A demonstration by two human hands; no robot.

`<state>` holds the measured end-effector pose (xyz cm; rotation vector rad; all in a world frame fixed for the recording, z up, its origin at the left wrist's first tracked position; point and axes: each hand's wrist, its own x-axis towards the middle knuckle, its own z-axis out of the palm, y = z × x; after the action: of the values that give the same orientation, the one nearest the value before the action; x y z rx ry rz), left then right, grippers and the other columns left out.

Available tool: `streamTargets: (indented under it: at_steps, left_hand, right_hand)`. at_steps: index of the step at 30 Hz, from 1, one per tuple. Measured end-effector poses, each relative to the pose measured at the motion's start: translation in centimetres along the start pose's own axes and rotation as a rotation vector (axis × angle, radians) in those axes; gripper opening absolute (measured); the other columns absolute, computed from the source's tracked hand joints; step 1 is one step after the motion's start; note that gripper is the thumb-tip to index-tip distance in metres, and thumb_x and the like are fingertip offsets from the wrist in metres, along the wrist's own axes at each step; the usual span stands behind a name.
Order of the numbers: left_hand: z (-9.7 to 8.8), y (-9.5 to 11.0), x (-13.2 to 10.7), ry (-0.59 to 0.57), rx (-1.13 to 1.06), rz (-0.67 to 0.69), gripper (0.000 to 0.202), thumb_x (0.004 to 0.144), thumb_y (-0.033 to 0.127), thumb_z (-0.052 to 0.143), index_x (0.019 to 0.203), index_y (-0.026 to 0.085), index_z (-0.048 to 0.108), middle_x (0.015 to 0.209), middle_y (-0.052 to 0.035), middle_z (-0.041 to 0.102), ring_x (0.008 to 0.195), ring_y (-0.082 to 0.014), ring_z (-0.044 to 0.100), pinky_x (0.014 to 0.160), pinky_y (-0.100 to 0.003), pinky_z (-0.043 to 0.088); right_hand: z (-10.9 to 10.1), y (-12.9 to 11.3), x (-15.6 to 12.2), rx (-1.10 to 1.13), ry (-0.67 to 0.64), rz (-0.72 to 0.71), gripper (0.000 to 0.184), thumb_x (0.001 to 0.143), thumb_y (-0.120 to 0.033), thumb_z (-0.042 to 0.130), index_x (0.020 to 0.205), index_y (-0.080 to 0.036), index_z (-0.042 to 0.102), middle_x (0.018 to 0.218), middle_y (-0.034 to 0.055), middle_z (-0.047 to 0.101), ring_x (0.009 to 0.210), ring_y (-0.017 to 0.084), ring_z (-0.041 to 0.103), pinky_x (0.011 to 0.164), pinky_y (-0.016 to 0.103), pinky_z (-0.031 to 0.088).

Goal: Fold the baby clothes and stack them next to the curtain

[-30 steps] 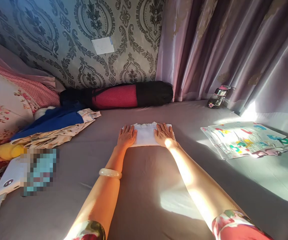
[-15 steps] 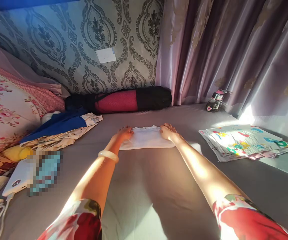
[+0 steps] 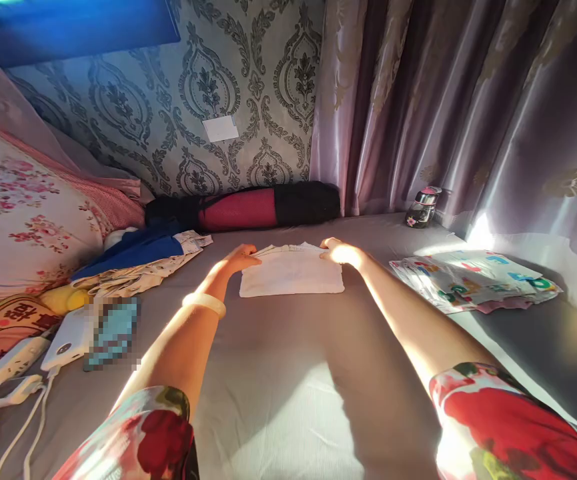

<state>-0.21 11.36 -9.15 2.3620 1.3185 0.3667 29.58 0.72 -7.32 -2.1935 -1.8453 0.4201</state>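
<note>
A folded white cloth lies on the grey bed sheet ahead of me, its long near edge straight and its far edge a little uneven. My left hand pinches its far left corner between thumb and fingers. At the far right corner, my right hand has the same kind of grip, thumb toward the cloth. That far edge looks slightly raised between the hands. The fingertips behind the cloth are hidden. A pale bangle circles my left wrist.
Right of the cloth lies a stack of colourful printed cloth, with a dark bottle behind it. A black and red roll rests along the wall. On the left are folded clothes, a white power bank, a power strip and cables.
My hands have gone from resting on the cloth's sides to pinching its far corners, and the far edge has lifted slightly. The camera view has shifted a little.
</note>
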Motion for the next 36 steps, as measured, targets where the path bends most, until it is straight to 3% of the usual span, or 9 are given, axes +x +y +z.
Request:
streamTargets:
  at_steps: [3, 6, 11, 15, 21, 28, 36]
  left_hand:
    - [-2.0, 0.6, -1.3, -0.070, -0.177, -0.008, 0.025, 0.065, 0.038, 0.065, 0.080, 0.019, 0.060, 0.064, 0.0027, 0.059, 0.065, -0.0184, 0.059, 0.060, -0.027, 0.043]
    - [-3.7, 1.7, -2.6, -0.065, -0.303, 0.012, 0.032, 0.060, 0.041, 0.068, 0.081, 0.018, 0.060, 0.068, 0.0024, 0.062, 0.068, -0.0177, 0.058, 0.060, -0.026, 0.041]
    - [-4.8, 3.5, -4.6, 0.170, -0.213, 0.126, 0.034, 0.063, 0.039, 0.063, 0.087, 0.015, 0.063, 0.075, 0.0009, 0.062, 0.073, -0.0176, 0.056, 0.063, -0.026, 0.041]
    - [-3.3, 4.1, -6.8, 0.288, -0.008, 0.100, 0.030, 0.066, 0.023, 0.054, 0.093, 0.016, 0.067, 0.087, -0.0029, 0.067, 0.082, -0.0206, 0.059, 0.074, -0.030, 0.045]
    - [1.1, 3.4, -12.5, 0.291, 0.154, 0.158, 0.031, 0.071, 0.009, 0.047, 0.093, 0.021, 0.066, 0.096, -0.0050, 0.070, 0.100, -0.0239, 0.060, 0.100, -0.037, 0.041]
    - [4.6, 3.2, -17.8, 0.211, 0.238, 0.215, 0.036, 0.073, 0.003, 0.041, 0.095, 0.023, 0.063, 0.106, -0.0040, 0.070, 0.109, -0.0236, 0.057, 0.106, -0.042, 0.035]
    - [5.7, 3.2, -19.4, 0.069, 0.284, 0.124, 0.046, 0.069, 0.000, 0.043, 0.099, 0.024, 0.068, 0.114, -0.0036, 0.071, 0.115, -0.0230, 0.059, 0.107, -0.039, 0.036]
  right_hand:
    - [-1.8, -0.2, -1.2, 0.024, -0.025, -0.022, 0.027, 0.084, -0.025, 0.066, 0.110, -0.019, 0.070, 0.098, 0.0049, 0.073, 0.070, 0.015, 0.064, 0.058, 0.024, 0.046]
    - [-3.5, -0.2, -2.6, 0.039, 0.022, -0.070, 0.027, 0.082, -0.025, 0.069, 0.109, -0.019, 0.071, 0.101, 0.0042, 0.074, 0.076, 0.016, 0.064, 0.061, 0.023, 0.044]
    - [-4.7, 0.2, -4.6, 0.030, 0.153, -0.139, 0.034, 0.087, -0.026, 0.061, 0.119, -0.018, 0.065, 0.107, 0.0075, 0.072, 0.086, 0.020, 0.063, 0.072, 0.026, 0.045]
    - [-3.2, 0.8, -6.8, -0.040, 0.300, -0.293, 0.036, 0.087, -0.013, 0.051, 0.120, -0.017, 0.062, 0.110, 0.0087, 0.070, 0.100, 0.022, 0.061, 0.083, 0.029, 0.044]
    - [0.9, 1.9, -12.1, -0.139, 0.314, -0.489, 0.036, 0.083, -0.005, 0.043, 0.112, -0.017, 0.063, 0.113, 0.0092, 0.067, 0.109, 0.023, 0.056, 0.093, 0.030, 0.040]
    - [4.7, 2.4, -17.2, -0.247, 0.215, -0.530, 0.039, 0.086, -0.005, 0.038, 0.112, -0.018, 0.065, 0.114, 0.0091, 0.066, 0.108, 0.024, 0.054, 0.093, 0.032, 0.038]
    - [6.3, 3.0, -19.3, -0.276, 0.044, -0.413, 0.053, 0.080, 0.001, 0.039, 0.124, -0.016, 0.063, 0.133, 0.0086, 0.061, 0.118, 0.024, 0.054, 0.096, 0.032, 0.041]
